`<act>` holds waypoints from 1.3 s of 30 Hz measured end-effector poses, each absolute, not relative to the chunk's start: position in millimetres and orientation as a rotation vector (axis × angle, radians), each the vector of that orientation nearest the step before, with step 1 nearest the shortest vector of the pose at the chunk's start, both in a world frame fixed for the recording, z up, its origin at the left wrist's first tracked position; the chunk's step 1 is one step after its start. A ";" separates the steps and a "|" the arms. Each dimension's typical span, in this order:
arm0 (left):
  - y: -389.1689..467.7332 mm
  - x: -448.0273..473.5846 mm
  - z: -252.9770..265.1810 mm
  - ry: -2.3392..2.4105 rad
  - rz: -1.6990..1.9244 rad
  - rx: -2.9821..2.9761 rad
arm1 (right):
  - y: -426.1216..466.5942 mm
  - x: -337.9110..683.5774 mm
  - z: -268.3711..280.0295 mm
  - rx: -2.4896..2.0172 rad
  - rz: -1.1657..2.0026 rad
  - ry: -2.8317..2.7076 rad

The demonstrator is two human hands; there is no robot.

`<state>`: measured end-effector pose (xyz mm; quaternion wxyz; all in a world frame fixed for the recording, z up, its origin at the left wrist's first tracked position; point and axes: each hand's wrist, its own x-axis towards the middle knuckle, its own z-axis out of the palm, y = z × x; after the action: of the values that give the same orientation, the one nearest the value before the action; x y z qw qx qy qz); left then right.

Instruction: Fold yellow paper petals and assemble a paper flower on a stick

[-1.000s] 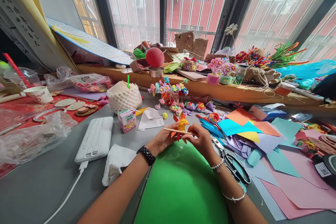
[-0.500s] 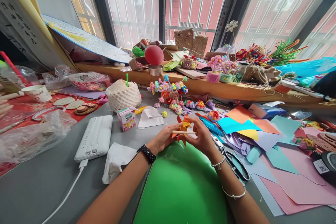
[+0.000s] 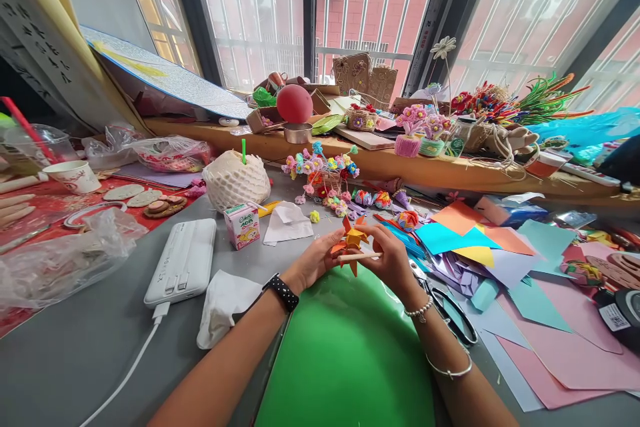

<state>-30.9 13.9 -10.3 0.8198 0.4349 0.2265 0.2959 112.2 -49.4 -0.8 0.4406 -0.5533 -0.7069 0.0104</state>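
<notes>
An orange and yellow folded-paper flower (image 3: 355, 237) with pointed petals is held up just above the far end of a glossy green board (image 3: 350, 353). My left hand (image 3: 316, 260) is closed on the flower's left side, fingers partly hidden behind it. My right hand (image 3: 391, 259) is closed too, pinching a thin pale stick (image 3: 356, 257) that lies level across the front of the flower. Its fingertips are at the flower's right edge; whether they press on it I cannot tell. Black-handled scissors (image 3: 457, 317) lie beside my right forearm.
Left stand a white power bank (image 3: 181, 260) with a cable, a small drink carton (image 3: 242, 227) and a netted coconut (image 3: 236, 183). Coloured paper sheets (image 3: 565, 333) spread to the right. Pipe-cleaner flowers (image 3: 323, 177) sit ahead. Another person's hand (image 3: 15, 208) rests at far left.
The paper flower has turned a little, showing more of its yellow centre. The stick has shifted slightly right, with my right hand. At far left, the other person's hand has moved slightly.
</notes>
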 end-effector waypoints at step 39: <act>3.2 -34.5 8.8 0.676 1.146 1.742 | -52.2 105.8 11.7 -1.579 0.314 -1.625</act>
<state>-34.5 3.2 8.8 0.4573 0.7068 0.2743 0.4648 105.8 -52.2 11.7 0.4144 -0.6283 -0.6465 0.1251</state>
